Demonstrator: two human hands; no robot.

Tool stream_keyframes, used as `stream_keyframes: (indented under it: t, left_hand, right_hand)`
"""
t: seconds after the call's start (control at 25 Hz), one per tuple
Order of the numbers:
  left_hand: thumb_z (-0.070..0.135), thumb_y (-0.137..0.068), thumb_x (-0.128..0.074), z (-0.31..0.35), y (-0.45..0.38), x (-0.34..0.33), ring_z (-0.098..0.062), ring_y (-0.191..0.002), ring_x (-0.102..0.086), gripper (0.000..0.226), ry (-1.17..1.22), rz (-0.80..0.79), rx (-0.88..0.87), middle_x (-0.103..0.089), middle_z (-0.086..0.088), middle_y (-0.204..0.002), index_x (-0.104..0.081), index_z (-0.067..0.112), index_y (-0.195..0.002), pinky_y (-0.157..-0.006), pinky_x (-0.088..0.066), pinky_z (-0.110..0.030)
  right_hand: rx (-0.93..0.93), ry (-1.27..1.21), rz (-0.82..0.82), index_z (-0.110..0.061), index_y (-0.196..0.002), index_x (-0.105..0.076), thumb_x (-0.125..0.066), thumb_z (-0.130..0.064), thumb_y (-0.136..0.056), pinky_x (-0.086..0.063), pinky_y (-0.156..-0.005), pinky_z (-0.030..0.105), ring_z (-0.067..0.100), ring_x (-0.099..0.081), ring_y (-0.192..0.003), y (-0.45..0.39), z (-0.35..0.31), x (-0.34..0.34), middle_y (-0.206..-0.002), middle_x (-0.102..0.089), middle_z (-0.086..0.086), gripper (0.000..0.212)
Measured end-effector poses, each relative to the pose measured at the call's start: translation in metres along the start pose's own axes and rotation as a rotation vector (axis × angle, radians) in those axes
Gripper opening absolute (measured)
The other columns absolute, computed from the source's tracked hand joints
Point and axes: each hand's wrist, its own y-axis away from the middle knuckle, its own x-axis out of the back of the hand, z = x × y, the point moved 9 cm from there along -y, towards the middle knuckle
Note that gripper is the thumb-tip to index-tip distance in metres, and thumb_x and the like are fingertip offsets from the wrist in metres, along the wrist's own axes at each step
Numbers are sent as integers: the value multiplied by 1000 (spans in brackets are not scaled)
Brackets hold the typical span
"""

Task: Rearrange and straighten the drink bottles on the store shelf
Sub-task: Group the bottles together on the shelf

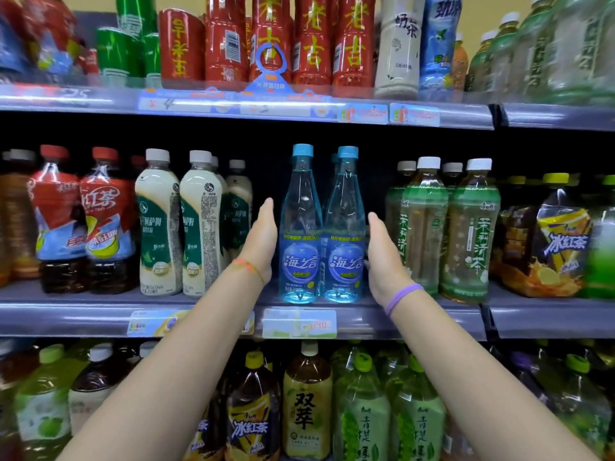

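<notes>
Middle shelf [100,304], dead centre: two blue bottles [301,227] [344,231] upright, side by side, touching, labels forward, blue caps, more of the same kind behind. Left hand [263,237] at 9 o'clock of the pair, flat, fingers straight and pressed together, palm against or just beside the left bottle; contact hard to tell. Right hand [386,254] at 3 o'clock, fingers straight and together, palm facing the right bottle, touching or nearly so. Orange-red string on left wrist, purple band [402,296] on right. Further at 9 o'clock: cream milk tea bottles [159,224], then red-label tea bottles [55,217]. At 3 o'clock: green tea bottles [469,227] with white caps. At 12 o'clock, upper shelf: red bottles [312,41]. At 6 o'clock: price tag [299,324] on shelf edge, larger bottles below.
</notes>
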Motion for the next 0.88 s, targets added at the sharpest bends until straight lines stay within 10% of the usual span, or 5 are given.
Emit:
stream_keyframes:
  t: [0.2, 0.44, 0.6, 0.72, 0.88]
  left_hand:
    - [56, -102, -30, -15, -24, -20, -20, -64, -70, 59, 176, -137, 106, -74, -5, -73, -68, 17, -80, -66, -54, -32]
    - [31, -104, -45, -6, -41, -19, -16, -53, -65, 28, -6, -130, 54, -68, -2, -58, -60, 16, -86, -65, -50, -28]
    - [20, -96, -61, -15, -65, -12, -31, -94, -68, 23, -159, -109, 81, -65, -20, -107, -64, 3, -113, -72, -49, -33]
    - [24, -100, -54, -15, -64, -19, -22, -64, -55, 28, -158, -169, 71, -60, -11, -74, -56, 9, -76, -62, -45, -28]
    - [3, -85, -68, -1, -53, -32, -23, -72, -60, 9, -219, -292, -27, -71, -2, -64, -61, 4, -80, -65, -55, -27]
  right_hand:
    - [-75, -56, -9, -43, -140, -49, -45, -93, -55, -30, -115, 56, 24, -47, -136, -36, 25, -6, -147, -51, -5, 99]
    - [-70, -74, -37, -41, -142, -48, -46, -93, -56, -29, -116, 54, 23, -46, -136, -30, 14, -9, -149, -49, -5, 101]
    - [165, 154, -103, -37, -151, -31, -40, -81, -82, -29, -111, 36, 8, -37, -135, 20, -20, -19, -143, -41, -20, 83]
    - [247, 292, -117, -30, -153, -24, -62, -76, -74, -33, -108, 34, 9, -39, -135, 22, -21, -13, -146, -40, -16, 99]
    - [194, 305, -82, -27, -151, -29, -70, -73, -67, -41, -103, 33, 14, -50, -129, 11, -14, -4, -141, -52, -11, 105]
